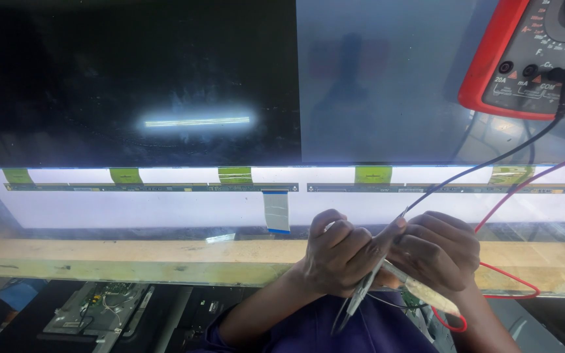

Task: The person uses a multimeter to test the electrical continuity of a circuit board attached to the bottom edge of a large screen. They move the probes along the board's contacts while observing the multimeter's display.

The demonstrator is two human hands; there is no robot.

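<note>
Two hands meet above the wooden table edge, the left hand (338,255) closed on tweezers (356,299) and the right hand (436,252) closed on a probe (420,293) wired to the red multimeter (524,59), apparently preparing the probe before steady contact with the strip board (152,187).

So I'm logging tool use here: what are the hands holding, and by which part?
The left hand grips metal tweezers near their upper end, tips pointing down. The right hand holds a meter probe partway along its shaft; its wire end is pinched between both hands.
</note>
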